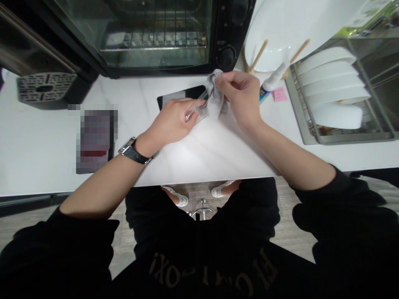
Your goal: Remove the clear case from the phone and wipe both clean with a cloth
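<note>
My left hand [176, 120] is closed on a thin clear plastic piece [201, 112] that looks like a transparent phone case, held above the white counter [193, 158]. A crumpled pale grey cloth [215, 101] is pinched in my right hand [241, 95] and lies against the far end of the plastic. Fingers and cloth hide part of the clear piece. Behind my left hand, a flat black item [188, 92] with a grey patch rests on the counter. Just right of my right hand stands a white-topped bottle with a blue label [274, 79].
A black toaster oven [224, 58] stands at the back. On the left are a machine's drip tray [46, 87] and a blurred-out dark device [96, 141]. To the right, a pink note [279, 94] lies near a metal rack [307, 128] of white dishes [330, 79].
</note>
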The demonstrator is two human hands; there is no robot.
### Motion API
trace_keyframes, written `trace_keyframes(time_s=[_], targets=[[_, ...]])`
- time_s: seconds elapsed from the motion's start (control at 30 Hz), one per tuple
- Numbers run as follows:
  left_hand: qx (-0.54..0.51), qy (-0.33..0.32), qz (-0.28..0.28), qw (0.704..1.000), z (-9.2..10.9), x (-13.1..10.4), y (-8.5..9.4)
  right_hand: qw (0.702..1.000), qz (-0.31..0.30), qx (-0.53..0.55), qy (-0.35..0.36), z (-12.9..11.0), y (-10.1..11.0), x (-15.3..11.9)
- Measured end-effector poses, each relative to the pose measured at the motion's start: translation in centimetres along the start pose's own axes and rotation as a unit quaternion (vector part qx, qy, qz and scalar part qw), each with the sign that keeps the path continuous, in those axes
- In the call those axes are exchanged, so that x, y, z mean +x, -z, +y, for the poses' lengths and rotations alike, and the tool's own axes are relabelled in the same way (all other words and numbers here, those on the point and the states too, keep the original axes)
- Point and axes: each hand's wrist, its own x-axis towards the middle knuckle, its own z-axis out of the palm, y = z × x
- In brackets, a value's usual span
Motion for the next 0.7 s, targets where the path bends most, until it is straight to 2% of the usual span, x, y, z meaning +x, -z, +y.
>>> trace_keyframes(time_s=[0.17,0.3,0.43,0.57,0.7], targets=[[0.018,-0.011,-0.011,1.000,0.5,0.2,0.3,0.998,-0.051,0.020,0.013,-2.0,-1.2,-1.6],[0.033,-0.003,-0.019,0.999,0.4,0.4,0.4,0.996,-0.070,-0.018,0.044,-3.3,-1.7,-2.7],[0.041,0.010,-0.014,0.999,0.3,0.4,0.3,0.984,-0.106,-0.079,0.121,-4.3,-1.6,-3.4],[0.022,0.008,-0.001,1.000,0.5,0.0,0.3,0.953,-0.189,-0.084,0.221,-4.8,-1.4,-3.7],[0.018,0.010,-0.004,1.000,0.7,-0.1,0.3,0.942,-0.223,-0.062,0.243,-4.9,-1.2,-3.6]])
